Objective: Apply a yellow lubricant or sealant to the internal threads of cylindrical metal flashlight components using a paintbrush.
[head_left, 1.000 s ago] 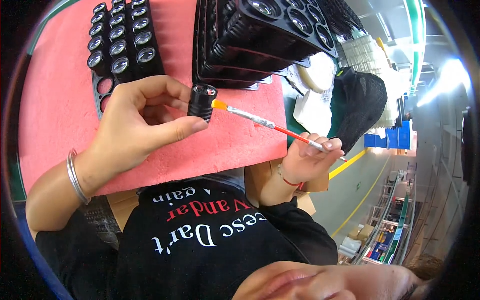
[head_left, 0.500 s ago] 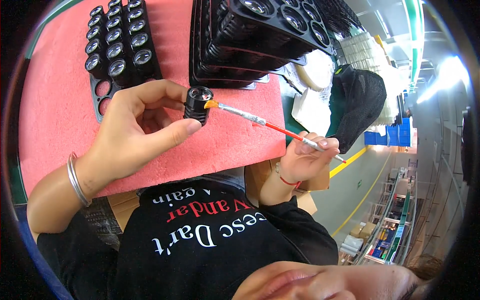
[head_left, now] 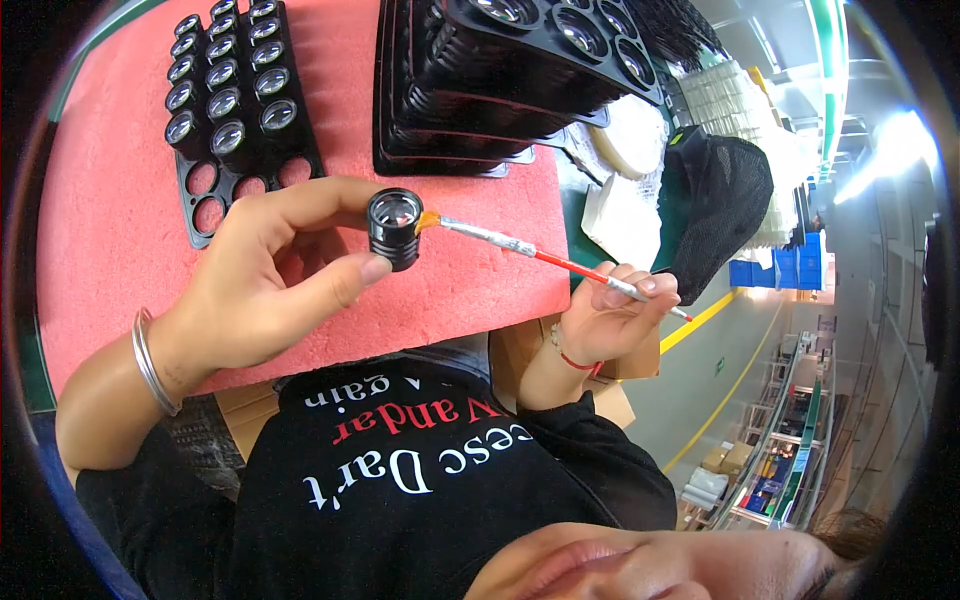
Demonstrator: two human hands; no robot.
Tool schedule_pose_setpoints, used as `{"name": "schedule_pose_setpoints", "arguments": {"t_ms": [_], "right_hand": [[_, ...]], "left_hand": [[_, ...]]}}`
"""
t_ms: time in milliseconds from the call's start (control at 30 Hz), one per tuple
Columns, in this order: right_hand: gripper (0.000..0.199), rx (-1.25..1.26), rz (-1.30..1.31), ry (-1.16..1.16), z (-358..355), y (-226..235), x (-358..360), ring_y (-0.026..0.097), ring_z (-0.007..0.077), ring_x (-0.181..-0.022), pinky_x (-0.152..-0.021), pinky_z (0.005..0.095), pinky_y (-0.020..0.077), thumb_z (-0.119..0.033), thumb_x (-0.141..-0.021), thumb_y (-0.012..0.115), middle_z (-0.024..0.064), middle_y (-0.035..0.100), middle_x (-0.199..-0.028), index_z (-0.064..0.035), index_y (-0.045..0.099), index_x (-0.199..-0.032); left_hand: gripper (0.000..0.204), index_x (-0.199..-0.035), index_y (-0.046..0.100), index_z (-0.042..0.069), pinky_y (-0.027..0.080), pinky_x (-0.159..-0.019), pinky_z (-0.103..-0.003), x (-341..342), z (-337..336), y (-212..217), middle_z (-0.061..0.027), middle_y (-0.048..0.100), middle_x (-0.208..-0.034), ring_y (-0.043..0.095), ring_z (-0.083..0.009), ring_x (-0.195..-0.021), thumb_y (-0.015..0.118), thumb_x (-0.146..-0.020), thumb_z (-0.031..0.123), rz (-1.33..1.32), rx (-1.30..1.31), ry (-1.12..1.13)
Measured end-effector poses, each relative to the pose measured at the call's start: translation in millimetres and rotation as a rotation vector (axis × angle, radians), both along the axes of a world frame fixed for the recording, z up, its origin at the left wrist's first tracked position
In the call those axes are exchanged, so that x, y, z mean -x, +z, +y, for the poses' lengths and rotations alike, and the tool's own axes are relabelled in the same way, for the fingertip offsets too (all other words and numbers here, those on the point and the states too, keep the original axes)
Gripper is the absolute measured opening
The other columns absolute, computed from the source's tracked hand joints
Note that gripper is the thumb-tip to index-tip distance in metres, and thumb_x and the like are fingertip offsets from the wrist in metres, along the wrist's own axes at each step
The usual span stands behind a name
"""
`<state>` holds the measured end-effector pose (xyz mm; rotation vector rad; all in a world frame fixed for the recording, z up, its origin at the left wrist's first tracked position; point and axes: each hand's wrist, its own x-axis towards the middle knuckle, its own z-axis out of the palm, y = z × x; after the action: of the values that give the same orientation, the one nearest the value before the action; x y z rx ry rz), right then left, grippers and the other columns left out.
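Between the thumb and fingers of my left hand (head_left: 290, 270) is a black cylindrical lens barrel (head_left: 395, 243), its clear lens facing up and grooves around its side. My right hand (head_left: 622, 312) grips a thin paintbrush (head_left: 560, 263) with a red and silver handle. The brush's orange-yellow bristles (head_left: 429, 221) touch the barrel's right side near the rim. Beyond my left hand lies a black tray (head_left: 190, 222) with round holes. Several like lens barrels (head_left: 228, 138) stand in its far rows, while some holes at the near end show the pink mat.
A pink foam mat (head_left: 480, 290) covers the work surface. Stacked black trays of larger lenses (head_left: 500, 90) stand at its far side. To the right are a white pad (head_left: 622, 222), a black mesh bag (head_left: 725, 200) and, farther off, blue bins (head_left: 790, 268).
My left hand has turned and lowered the lens barrel slightly, so its lens shows more. The brush tip has shifted a little right and down, staying against the barrel.
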<state>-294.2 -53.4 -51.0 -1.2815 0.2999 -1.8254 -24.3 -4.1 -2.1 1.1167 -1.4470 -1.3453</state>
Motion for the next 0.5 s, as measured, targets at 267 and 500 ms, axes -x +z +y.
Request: {"name": "schedule_pose_setpoints", "arguments": {"t_ms": [267,500], "right_hand": [[0.028,-0.012,-0.027,0.000,0.3,1.8,-1.9,0.036,0.0082,-0.046,-0.045,0.0211,0.0264,-0.027,-0.091,0.036,0.0033,0.050,-0.061,-0.0053,0.047,-0.077],[0.029,-0.048,-0.107,-0.065,-0.7,-1.1,0.2,0.032,0.0092,-0.037,-0.037,0.0208,0.0261,-0.030,-0.091,0.033,0.0029,0.039,-0.049,-0.0060,0.040,-0.076]], "left_hand": [[0.031,-0.107,0.049,-0.002,0.043,-0.063,-0.019,-2.5,0.4,5.7,-0.0053,0.056,-0.096,0.052,-0.0071,-0.081,0.053,-0.078,0.006,0.029,-0.114,-0.101],[0.028,-0.103,0.050,-0.001,0.044,-0.068,-0.020,-2.3,2.0,7.4,-0.0064,0.056,-0.098,0.052,-0.0083,-0.085,0.053,-0.076,0.003,0.039,-0.160,-0.108]]}}
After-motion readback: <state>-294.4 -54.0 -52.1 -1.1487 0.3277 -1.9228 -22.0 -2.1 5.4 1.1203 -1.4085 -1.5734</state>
